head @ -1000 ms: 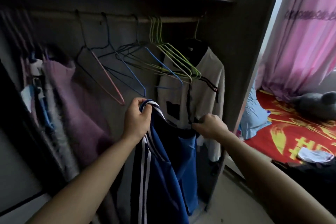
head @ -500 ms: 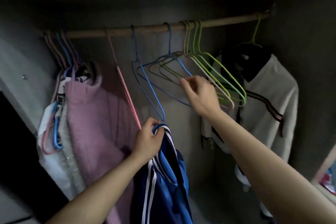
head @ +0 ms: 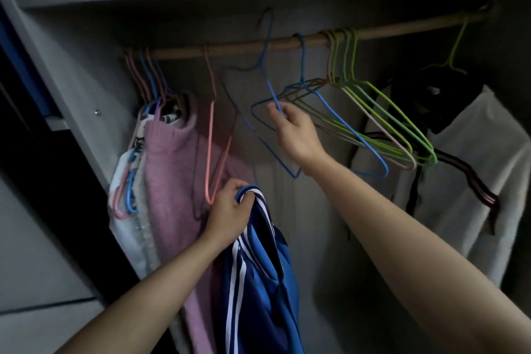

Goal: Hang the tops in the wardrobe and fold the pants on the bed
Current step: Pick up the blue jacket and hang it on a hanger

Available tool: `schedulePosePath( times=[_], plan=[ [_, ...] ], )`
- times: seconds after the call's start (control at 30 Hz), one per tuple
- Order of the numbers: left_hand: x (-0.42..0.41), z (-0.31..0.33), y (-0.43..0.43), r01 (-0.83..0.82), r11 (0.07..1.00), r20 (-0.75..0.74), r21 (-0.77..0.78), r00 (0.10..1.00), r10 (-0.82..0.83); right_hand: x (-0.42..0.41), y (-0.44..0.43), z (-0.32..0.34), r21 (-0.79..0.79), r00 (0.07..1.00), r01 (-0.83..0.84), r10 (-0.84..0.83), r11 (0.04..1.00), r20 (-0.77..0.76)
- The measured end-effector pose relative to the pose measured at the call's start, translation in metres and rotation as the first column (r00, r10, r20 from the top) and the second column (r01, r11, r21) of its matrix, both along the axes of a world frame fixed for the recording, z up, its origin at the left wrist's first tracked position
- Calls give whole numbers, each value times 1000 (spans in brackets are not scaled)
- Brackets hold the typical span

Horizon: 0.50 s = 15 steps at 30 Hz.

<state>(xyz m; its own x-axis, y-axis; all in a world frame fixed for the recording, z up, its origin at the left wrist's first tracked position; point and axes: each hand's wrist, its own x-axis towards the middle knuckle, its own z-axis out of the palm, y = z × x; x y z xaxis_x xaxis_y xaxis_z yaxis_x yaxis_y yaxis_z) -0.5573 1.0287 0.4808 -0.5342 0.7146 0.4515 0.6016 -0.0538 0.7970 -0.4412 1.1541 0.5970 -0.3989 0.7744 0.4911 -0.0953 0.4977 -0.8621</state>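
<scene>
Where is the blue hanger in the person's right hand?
Head view, centre: the right hand pinches the blue hanger, its hook above the wooden rail, between the pink hanger and the green hangers.

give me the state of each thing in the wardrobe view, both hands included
left hand, grips the collar of the blue striped top
right hand, pinches the blue hanger
blue striped top, not on a hanger, dangling from the left hand
blue hanger, empty, hook above the rail, not on it
pink hanger, empty, on the rail
green hangers, empty, bunched on the rail
pink sweater, hung
white garment, hung at the right
</scene>
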Motion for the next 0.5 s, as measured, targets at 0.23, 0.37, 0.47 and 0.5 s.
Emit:
schedulePosePath(
  times=[0.23, 0.37, 0.47, 0.5],
  plan=[
    [-1, 3, -14, -36, 996, 35, 77, 999, 33, 53, -36, -48, 196, 979, 206, -203, 959, -32],
    [5, -1, -24, 50, 996, 14, 79, 999, -52, 84, -67, -98, 98, 951, 306, -299, 947, -80],
    [15, -5, -37, 158, 984, -32, 77, 987, -156, 99, -82, -105, -107, 964, 265, -265, 958, 13],
    [20, -5, -40, 192, 978, -48, 78, 981, -189, 104, -87, -107, -132, 958, 285, -277, 950, 73]
  ],
)
